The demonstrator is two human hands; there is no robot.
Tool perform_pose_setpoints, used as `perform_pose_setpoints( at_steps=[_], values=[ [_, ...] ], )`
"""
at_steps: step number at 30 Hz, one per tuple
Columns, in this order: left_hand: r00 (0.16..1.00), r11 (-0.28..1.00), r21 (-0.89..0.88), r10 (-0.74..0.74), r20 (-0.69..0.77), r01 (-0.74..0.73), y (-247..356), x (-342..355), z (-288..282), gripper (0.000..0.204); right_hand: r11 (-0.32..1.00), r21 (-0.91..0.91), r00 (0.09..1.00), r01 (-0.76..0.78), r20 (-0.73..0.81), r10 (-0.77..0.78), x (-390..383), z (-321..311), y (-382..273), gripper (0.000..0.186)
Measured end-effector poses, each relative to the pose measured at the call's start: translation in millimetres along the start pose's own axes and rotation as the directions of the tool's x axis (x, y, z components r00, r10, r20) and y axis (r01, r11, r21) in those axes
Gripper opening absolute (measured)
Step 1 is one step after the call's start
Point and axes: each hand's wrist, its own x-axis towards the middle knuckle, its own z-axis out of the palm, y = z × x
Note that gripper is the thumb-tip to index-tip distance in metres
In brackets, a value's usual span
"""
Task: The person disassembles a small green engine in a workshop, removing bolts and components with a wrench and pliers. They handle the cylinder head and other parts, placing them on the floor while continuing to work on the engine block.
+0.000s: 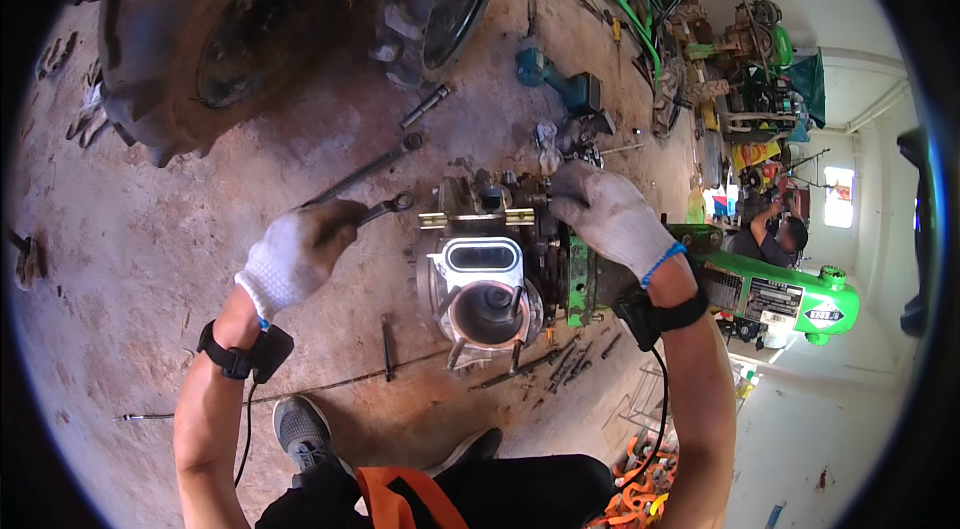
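Observation:
My left hand [300, 254], in a white work glove with a dirty front, is closed around a ring-ended wrench [385, 208]. The ring points toward a grey metal machine housing [435, 289] and stays a little apart from it. The housing has a bright flat face with an oblong opening above a round bore. Over its far right corner bends my right hand [612, 214], gloved too, with fingers curled down at the fittings there. Whatever those fingertips grip is hidden. Bolted to the housing's right side is a green flange [582, 279].
Beyond the left hand lies a long wrench [365, 169], with a socket piece [427, 106] farther off. A teal cordless impact wrench [555, 79] rests on the floor. Large tyres [150, 59] stand at far left. Rods and bolts [570, 364] lie nearby. Another person [775, 234] is at right.

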Motion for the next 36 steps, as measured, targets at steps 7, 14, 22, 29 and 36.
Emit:
perform_pose_setpoints(
  at_steps=[7, 14, 22, 29, 36],
  values=[
    [1.0, 1.0, -0.014, 0.025, -0.009, -0.025, -20, 21, 11, 0.034, 0.994, -0.047, 0.984, -0.104, 0.142, 0.109, 21, -10, 17, 0.035],
    [0.999, 0.999, -0.041, -0.029, 0.041, 0.031, -66, 23, 23, 0.035, 0.995, 0.012, 0.977, -0.103, 0.187, 0.099, 36, 7, 44, 0.034],
    [0.999, 0.999, 0.035, -0.04, 0.019, 0.04, -92, 23, 35, 0.037, 0.99, 0.044, 0.957, -0.135, 0.265, 0.119, 49, 7, 48, 0.034],
    [0.995, 0.999, 0.043, 0.017, -0.096, -0.012, -94, 27, 34, 0.036, 0.993, -0.042, 0.952, -0.112, 0.281, 0.12, 69, 7, 42, 0.042],
    [0.993, 0.997, 0.065, -0.021, -0.114, 0.028, -90, 29, 36, 0.034, 0.979, -0.04, 0.911, -0.201, 0.361, 0.201, 67, 1, 41, 0.043]
  ],
)
